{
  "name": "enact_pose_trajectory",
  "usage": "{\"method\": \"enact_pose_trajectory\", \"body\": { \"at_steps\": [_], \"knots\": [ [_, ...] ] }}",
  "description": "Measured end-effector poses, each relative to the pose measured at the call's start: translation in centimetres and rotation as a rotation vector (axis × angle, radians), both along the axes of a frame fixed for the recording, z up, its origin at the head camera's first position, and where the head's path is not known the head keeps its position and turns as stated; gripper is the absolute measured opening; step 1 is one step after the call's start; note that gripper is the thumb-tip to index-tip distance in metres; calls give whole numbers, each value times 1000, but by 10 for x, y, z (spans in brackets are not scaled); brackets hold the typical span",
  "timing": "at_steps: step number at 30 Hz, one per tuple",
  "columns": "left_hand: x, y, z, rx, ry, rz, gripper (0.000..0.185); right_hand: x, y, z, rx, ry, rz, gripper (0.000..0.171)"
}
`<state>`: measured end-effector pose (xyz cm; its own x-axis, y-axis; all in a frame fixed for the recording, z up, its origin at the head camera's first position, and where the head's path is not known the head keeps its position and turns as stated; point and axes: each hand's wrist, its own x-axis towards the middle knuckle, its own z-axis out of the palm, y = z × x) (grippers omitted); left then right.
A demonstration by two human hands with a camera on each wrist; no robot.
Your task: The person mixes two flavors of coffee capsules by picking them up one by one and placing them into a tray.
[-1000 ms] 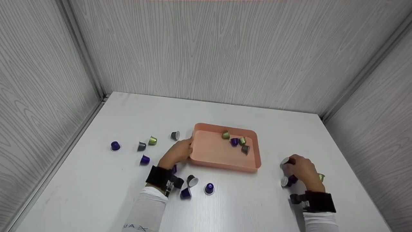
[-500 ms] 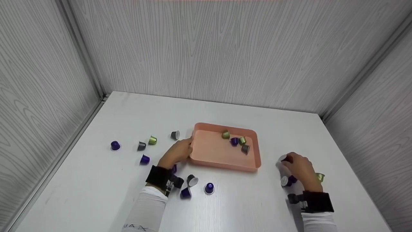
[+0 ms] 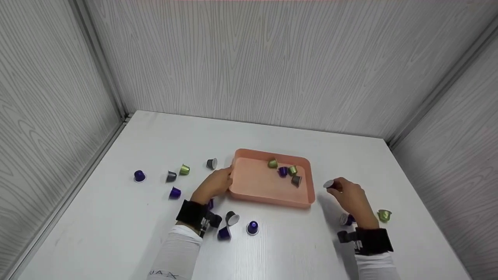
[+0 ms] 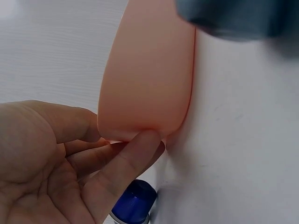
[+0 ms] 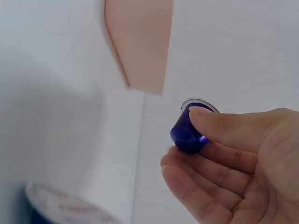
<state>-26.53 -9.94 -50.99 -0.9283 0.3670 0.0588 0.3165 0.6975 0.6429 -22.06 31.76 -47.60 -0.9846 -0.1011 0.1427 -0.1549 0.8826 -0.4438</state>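
At the left end of the pink tray [image 3: 249, 179], my left hand [image 3: 215, 182] grips the side wall; the left wrist view has thumb and fingers on the tray wall [image 4: 145, 74]. A blue-purple coffee capsule [image 4: 134, 201] lies just beneath those fingers. Right of the tray, my right hand [image 3: 352, 198] pinches another purple coffee capsule [image 5: 188, 130] between thumb and fingers, its pale lid facing away from the palm. Inside the tray are two green capsules, a purple capsule [image 3: 283, 171] and a grey capsule [image 3: 296, 181], all toward its right half.
Left of the tray lie several capsules, among them a green capsule [image 3: 184, 169] and a purple capsule [image 3: 175, 193]. In front are a grey capsule [image 3: 232, 218] and an upright purple capsule [image 3: 253, 228]. A green capsule [image 3: 384, 215] lies beside my right wrist. Panels [image 3: 249, 62] enclose the table.
My right hand has moved left and farther back toward the tray, carrying the purple capsule. The green capsule by its wrist is now fully uncovered. My left hand stays on the tray.
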Motion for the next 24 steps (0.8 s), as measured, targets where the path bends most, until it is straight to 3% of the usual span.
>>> {"method": "enact_pose_trajectory", "body": {
  "at_steps": [13, 24],
  "knots": [
    [-2, 0, -2, 21, 13, -5, 42, -17, -50, 25, -6, 27, 70, 33],
    [-2, 1, -1, 32, -9, 8, 42, -37, -91, 31, -31, -18, 150, 25]
  ]
}}
